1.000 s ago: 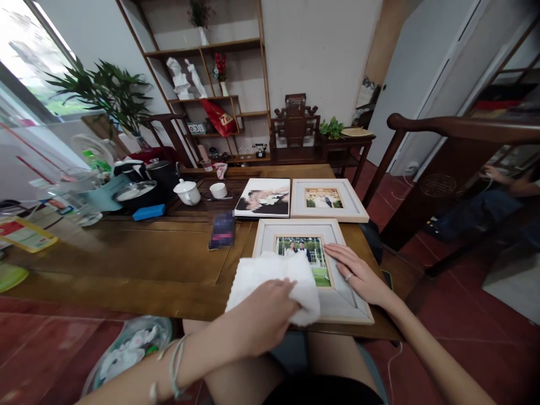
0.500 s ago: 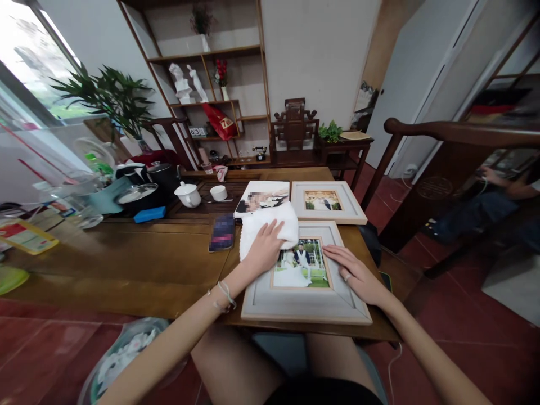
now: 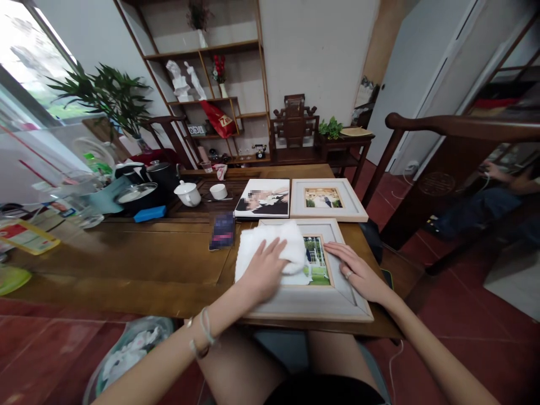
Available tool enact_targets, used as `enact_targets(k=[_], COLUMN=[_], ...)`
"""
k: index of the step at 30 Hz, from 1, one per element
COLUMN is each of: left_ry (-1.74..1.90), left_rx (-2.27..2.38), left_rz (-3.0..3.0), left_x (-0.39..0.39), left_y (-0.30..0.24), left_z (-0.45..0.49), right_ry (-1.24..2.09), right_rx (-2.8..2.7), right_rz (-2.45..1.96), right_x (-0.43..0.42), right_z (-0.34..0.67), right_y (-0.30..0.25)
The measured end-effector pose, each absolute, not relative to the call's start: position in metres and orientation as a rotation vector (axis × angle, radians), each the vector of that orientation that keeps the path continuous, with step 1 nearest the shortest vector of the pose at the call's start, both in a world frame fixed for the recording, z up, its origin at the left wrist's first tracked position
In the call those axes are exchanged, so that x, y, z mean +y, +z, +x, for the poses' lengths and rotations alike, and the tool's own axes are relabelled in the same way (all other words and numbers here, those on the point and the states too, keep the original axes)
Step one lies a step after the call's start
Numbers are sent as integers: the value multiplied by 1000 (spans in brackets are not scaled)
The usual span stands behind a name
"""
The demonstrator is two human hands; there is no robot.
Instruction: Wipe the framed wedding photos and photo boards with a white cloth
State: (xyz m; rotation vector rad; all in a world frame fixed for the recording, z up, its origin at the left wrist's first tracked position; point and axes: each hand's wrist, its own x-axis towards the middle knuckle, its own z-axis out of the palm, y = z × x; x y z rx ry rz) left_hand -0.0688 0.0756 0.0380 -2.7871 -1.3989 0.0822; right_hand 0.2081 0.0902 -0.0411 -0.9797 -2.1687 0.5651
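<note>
Nearest, by the person's knees, a bin [image 3: 126, 349] of crumpled paper stands on the red floor at the left. Just beyond, at the near edge of the tabletop [image 3: 147, 259], a pale picture frame [image 3: 333, 304] lies flat, its photograph facing up. The left hand [image 3: 264, 270] rests palm down on a white cloth [image 3: 255, 244] that covers the frame's left and far part; its fingers [image 3: 276, 247] are spread and pressed flat into the cloth, pinching nothing. The right hand [image 3: 358, 273] lies on the frame's right border, fingers stretched flat and only slightly apart, bracing it against the tabletop. The work in hand looks like wiping the frame's face, mid-stroke: the near border and the right strip of the photograph lie uncovered. Going on would call for even, flat pressure from the left palm while the right hand holds the frame from sliding. Left of the frame, apart from it, lies a phone [image 3: 222, 230]. Farther off, side by side, lie an unframed print [image 3: 264, 198] and a second frame [image 3: 324, 212]. To their left stand a cup [image 3: 218, 191] and a white teapot [image 3: 188, 193]. Against the far wall stands a shelf [image 3: 219, 101] with ornaments.
</note>
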Motion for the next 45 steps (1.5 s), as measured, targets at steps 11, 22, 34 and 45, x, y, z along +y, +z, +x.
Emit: enact_targets(k=[11, 22, 34, 45], left_ry=[30, -156, 400, 59], left_rx=[-1173, -1329, -1230, -1449], left_rz=[-3156, -2667, -3108, -2808], left_x=[26, 127, 47, 74], left_y=[66, 17, 81, 35], left_z=[-66, -60, -69, -67], right_ry=[615, 577, 557, 570], right_rx=[-2071, -2146, -2156, -2226], right_rz=[-1073, -992, -971, -939], right_x=[89, 90, 90, 91], right_z=[204, 207, 207, 210], right_y=[-38, -41, -39, -39])
